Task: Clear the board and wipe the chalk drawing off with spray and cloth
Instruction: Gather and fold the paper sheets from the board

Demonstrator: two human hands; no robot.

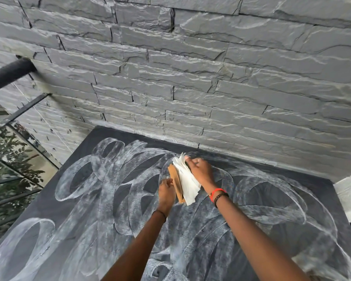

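Fingers of the right hand (201,171) curl over a fanned wad of white sheets (187,183), gripping it; the left hand (166,190) pinches its tan backing (175,179). Both lie at the upper middle of the dark board (49,209), covered with smeared white chalk loops (114,173), below a grey stone wall (190,78)

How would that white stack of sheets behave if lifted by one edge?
Probably floppy and light: the white sheets fan and droop past the right hand. Likely to shed loose leaves, since edges splay; the brown backing looks stiffer.
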